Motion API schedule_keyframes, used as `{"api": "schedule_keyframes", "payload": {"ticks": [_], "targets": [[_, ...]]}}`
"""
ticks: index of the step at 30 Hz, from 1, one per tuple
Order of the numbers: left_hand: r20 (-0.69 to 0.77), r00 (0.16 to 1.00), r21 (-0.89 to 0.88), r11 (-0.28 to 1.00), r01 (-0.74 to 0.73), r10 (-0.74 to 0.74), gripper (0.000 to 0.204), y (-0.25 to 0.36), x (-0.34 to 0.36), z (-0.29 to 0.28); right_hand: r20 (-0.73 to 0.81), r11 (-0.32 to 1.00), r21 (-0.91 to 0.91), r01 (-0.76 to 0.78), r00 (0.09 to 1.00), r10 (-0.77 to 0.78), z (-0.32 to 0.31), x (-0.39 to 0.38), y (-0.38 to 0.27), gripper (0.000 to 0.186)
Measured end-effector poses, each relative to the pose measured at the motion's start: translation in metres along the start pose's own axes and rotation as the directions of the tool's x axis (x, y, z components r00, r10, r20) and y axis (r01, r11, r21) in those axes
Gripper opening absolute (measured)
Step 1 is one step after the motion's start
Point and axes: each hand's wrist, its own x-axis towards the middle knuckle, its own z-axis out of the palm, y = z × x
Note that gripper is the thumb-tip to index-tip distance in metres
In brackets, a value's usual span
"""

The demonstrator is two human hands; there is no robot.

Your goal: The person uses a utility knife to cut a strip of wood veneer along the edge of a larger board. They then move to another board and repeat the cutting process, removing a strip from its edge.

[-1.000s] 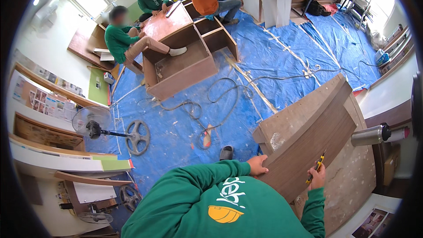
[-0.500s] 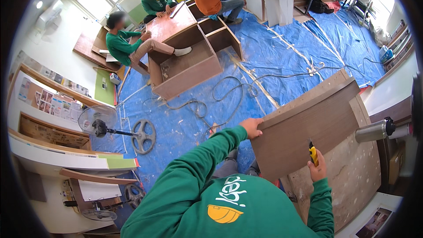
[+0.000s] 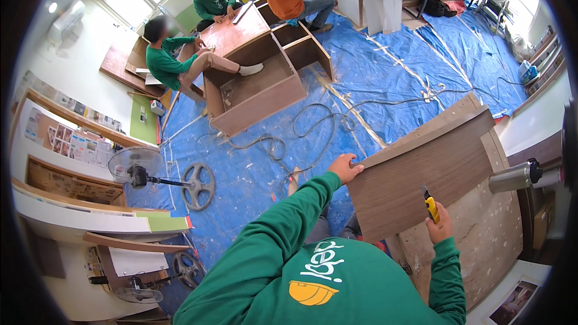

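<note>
My right hand (image 3: 442,227) is wrapped round a yellow-and-black utility knife (image 3: 431,206), whose blade points up and away from me over a brown wood-grain panel (image 3: 409,188). The blade tip appears just above the panel's face, but I cannot tell whether it touches. At the panel's far left corner, my left hand (image 3: 345,169) grips the edge, next to the end of a narrow strip (image 3: 421,139) along its far side. The panel rests on a paint-spotted board (image 3: 475,238).
Blue sheeting (image 3: 265,171) covers the floor, with a dark cable (image 3: 334,123) looped across it. A metal cylinder (image 3: 512,179) stands at the right. Several people sit around an open cabinet (image 3: 262,105) at the far side. A standing fan (image 3: 138,176) is at the left.
The knife and my right hand have shifted slightly right and nearer to me. My left hand has moved a little farther away along the panel's corner, staying at its edge.
</note>
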Motion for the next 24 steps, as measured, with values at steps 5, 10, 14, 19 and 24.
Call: {"api": "schedule_keyframes", "payload": {"ticks": [5,10,14,19,24], "targets": [[-0.064,0.930,-0.604,0.756,0.253,-0.362,0.077,-0.019,-0.043,0.014,-0.057,0.995,0.087,-0.052,0.997,0.057,0.003,-0.005,0.017,0.056],[-0.106,0.881,-0.725,0.642,0.249,-0.462,0.045,-0.065,-0.090,0.022,-0.108,0.961,0.238,-0.138,0.980,0.168,0.007,-0.011,0.035,0.055],[-0.113,0.876,-0.766,0.602,0.224,-0.469,0.053,-0.091,-0.118,0.025,-0.153,0.962,0.239,-0.133,0.973,0.172,0.003,-0.014,0.022,0.034],[-0.113,0.920,-0.651,0.728,0.216,-0.374,0.050,-0.082,-0.125,0.025,-0.225,0.952,0.212,-0.222,0.937,0.268,0.006,-0.011,0.030,0.019],[-0.070,0.952,-0.611,0.767,0.195,-0.299,0.037,-0.074,-0.125,0.024,-0.267,0.955,0.231,-0.187,0.932,0.247,0.010,-0.005,0.053,0.016]]}}
